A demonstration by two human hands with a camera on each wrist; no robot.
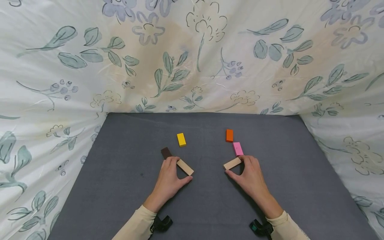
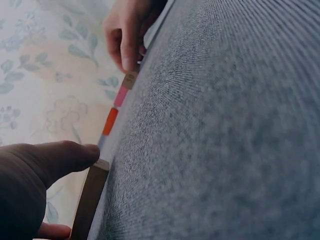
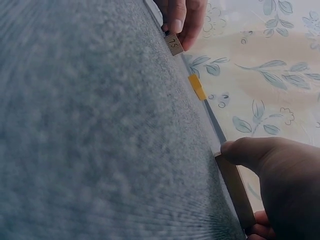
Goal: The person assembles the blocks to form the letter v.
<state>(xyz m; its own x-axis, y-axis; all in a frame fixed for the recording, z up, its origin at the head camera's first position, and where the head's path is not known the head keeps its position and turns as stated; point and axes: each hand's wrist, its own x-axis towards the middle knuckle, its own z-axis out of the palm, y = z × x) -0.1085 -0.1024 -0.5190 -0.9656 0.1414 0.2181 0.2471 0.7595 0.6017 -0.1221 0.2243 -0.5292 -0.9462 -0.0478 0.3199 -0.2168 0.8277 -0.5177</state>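
Observation:
My left hand (image 1: 169,176) pinches a plain light wooden block (image 1: 185,167) lengthwise, thumb at its near end and fingers at its far end. A dark brown block (image 1: 166,153) lies just beyond those fingers. On the other side, my right hand (image 1: 251,175) grips a second light wooden block (image 1: 232,163) by its two ends. Its fingertips are close to a pink block (image 1: 238,148). In the left wrist view, the left thumb (image 2: 75,154) presses the end of its block (image 2: 91,200). The right wrist view shows the right thumb (image 3: 245,151) on its block (image 3: 235,190).
A yellow block (image 1: 181,139) lies farther back on the grey cloth-covered table (image 1: 207,200), left of the middle. An orange block (image 1: 229,135) sits behind the pink one. Floral curtains (image 1: 204,60) hang at the back and both sides of the table.

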